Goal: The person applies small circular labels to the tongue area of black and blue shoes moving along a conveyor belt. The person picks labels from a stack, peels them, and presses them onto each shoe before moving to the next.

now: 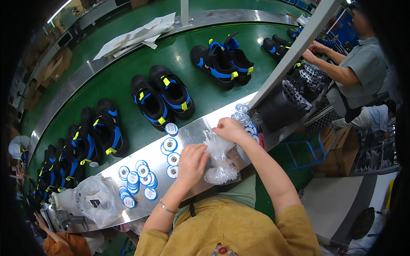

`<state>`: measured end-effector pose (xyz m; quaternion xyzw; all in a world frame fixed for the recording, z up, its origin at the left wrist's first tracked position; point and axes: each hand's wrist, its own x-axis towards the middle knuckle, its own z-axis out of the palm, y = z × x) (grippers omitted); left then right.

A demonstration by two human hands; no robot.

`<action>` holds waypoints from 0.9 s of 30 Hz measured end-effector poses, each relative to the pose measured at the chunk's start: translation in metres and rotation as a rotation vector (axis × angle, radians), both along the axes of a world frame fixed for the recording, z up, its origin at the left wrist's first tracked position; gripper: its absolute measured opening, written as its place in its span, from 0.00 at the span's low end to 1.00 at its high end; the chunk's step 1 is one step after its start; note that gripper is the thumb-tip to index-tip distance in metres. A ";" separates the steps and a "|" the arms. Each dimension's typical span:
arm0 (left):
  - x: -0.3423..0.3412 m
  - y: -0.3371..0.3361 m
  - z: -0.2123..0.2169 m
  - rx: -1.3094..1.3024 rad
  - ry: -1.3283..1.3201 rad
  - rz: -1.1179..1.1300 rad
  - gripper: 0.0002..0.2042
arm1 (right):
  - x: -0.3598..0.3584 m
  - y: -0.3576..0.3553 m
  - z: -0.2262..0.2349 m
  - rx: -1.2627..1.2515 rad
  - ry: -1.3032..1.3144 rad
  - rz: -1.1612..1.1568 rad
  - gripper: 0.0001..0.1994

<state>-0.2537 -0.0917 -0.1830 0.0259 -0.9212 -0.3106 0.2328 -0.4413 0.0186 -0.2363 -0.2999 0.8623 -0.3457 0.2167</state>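
Observation:
A bundle of thin clear plastic strands (219, 158), likely tag loops, is gathered at its middle and rests on the metal ledge in front of me. At its far end, my right hand (232, 129) has its fingertips pinched on the strands. My left hand (192, 164) is beside the bundle's left side, its fingers curled together; whatever they may hold is hidden. Round blue-and-white tags (170, 144) lie just beyond and left of my left hand. More round tags (241, 117) are piled past my right hand, close to a red-handled tool (261, 141).
Black-and-blue shoes with yellow tabs (162, 96) stand along the green conveyor belt (124, 70). Several round tags (133, 178) and a clear plastic bag (97, 200) lie left on the ledge. A slanted grey post (294, 51) rises at right, near a co-worker (363, 68) handling shoes.

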 end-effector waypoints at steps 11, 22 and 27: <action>-0.002 0.049 -0.013 -0.211 -0.163 -0.094 0.21 | 0.003 0.007 0.004 -0.049 -0.105 -0.126 0.11; -0.004 0.058 -0.011 -0.230 -0.260 -0.134 0.24 | -0.004 0.015 -0.007 -0.410 -0.425 -0.091 0.09; 0.000 0.062 -0.025 -0.270 -0.317 -0.157 0.25 | 0.000 0.001 -0.008 -0.610 -0.217 -0.144 0.07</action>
